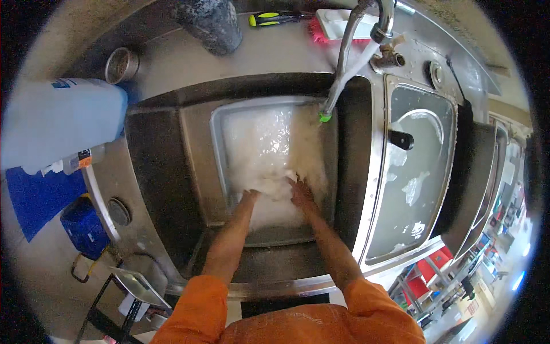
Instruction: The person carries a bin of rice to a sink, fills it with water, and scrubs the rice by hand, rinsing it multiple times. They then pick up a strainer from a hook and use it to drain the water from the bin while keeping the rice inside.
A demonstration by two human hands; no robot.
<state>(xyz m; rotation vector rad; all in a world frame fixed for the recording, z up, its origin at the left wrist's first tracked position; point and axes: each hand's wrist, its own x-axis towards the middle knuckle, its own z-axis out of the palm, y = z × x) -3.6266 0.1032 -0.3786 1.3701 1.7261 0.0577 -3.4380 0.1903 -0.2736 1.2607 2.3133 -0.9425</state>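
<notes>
A rectangular tub point(218, 142) stands in a deep metal sink basin point(161, 172), filled with cloudy, whitish liquid or wet material. My left hand point(251, 195) dips into it at the lower middle, the fingers hidden beneath the surface. Beside it, my right hand point(302, 191) reaches in with its fingers partly visible and blurred. Whether either hand grips something cannot be told. Above the tub's far right corner hangs the metal faucet spout point(337, 88) with a green tip.
Soapy water fills the right basin point(421, 172). Behind the sink lie a screwdriver point(275, 18), a scrub brush point(343, 25), a dark cylindrical container point(215, 28) and a small metal cup point(121, 66). A large plastic jug point(73, 120) stands left.
</notes>
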